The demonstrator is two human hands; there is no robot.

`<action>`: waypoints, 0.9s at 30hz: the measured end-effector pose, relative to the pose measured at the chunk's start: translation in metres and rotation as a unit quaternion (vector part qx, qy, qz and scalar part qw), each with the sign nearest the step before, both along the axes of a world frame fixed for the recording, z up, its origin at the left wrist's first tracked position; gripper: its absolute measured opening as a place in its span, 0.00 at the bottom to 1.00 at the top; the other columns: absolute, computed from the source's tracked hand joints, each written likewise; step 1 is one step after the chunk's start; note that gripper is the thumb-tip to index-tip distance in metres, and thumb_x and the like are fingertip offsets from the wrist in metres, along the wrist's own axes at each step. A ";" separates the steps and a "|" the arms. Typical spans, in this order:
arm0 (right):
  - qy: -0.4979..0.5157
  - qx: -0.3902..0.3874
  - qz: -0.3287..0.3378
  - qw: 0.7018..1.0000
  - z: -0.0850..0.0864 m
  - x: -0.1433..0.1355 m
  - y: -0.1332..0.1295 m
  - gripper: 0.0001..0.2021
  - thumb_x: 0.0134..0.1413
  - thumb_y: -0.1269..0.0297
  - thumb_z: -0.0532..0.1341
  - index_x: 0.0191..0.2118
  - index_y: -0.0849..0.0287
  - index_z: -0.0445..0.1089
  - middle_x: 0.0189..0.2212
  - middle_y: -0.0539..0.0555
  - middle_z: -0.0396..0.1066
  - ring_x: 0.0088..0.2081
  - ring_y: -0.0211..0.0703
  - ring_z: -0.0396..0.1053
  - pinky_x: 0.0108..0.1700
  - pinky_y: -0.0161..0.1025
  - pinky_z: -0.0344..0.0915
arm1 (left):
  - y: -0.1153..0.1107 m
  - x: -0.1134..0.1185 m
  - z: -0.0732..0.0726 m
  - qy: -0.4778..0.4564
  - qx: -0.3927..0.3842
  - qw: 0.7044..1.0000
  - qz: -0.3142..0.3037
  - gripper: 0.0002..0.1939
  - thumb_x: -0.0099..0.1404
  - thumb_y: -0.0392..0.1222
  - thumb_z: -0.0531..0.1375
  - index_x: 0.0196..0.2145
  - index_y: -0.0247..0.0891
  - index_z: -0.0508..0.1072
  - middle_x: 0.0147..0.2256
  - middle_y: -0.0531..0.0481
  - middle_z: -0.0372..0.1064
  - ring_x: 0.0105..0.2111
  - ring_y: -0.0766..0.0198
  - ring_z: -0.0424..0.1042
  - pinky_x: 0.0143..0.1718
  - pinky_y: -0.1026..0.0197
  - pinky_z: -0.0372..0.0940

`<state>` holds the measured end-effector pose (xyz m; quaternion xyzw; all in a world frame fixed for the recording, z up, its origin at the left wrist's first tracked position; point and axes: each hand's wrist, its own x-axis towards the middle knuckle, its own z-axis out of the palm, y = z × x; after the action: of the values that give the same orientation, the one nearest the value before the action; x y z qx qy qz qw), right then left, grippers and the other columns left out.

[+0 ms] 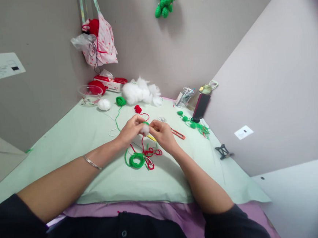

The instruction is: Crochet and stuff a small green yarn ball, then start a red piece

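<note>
My left hand [131, 129] and my right hand [161, 132] meet over the middle of the table. Between their fingertips is a small green crochet piece [145, 123] with a tuft of white stuffing [145, 130] at it. The left fingers are closed round the piece; the right fingers are pinched at its other side, and what they grip is too small to make out. Under the hands lie a yellow tool [152, 137], red yarn [153, 152] and a coil of green yarn [137, 160].
White stuffing [139, 92], a green yarn ball [120, 101], a white ball [104, 104], a red ball [138, 109] and a plastic bowl [90, 94] stand behind. An orange cutter [178, 133], green crochet pieces [193, 125], a phone [201, 106] and a black stand [224, 151] lie rightward.
</note>
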<state>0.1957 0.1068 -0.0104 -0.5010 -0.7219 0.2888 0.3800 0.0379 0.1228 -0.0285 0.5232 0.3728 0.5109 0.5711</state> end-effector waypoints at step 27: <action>0.005 -0.001 -0.056 0.998 -0.001 0.007 0.006 0.12 0.53 0.59 0.61 0.24 0.56 0.64 0.18 0.43 0.55 0.23 0.34 0.50 0.27 0.36 0.46 | -0.001 0.003 -0.005 -0.022 0.020 0.999 -0.032 0.13 0.60 0.41 0.65 0.38 0.38 0.65 0.35 0.52 0.72 0.32 0.63 0.78 0.40 0.54 0.72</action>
<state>0.2025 0.1124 -0.0111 -0.5398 -0.6906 0.2697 0.3987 0.0410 0.1219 -0.0332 0.5348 0.3330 0.5107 0.5851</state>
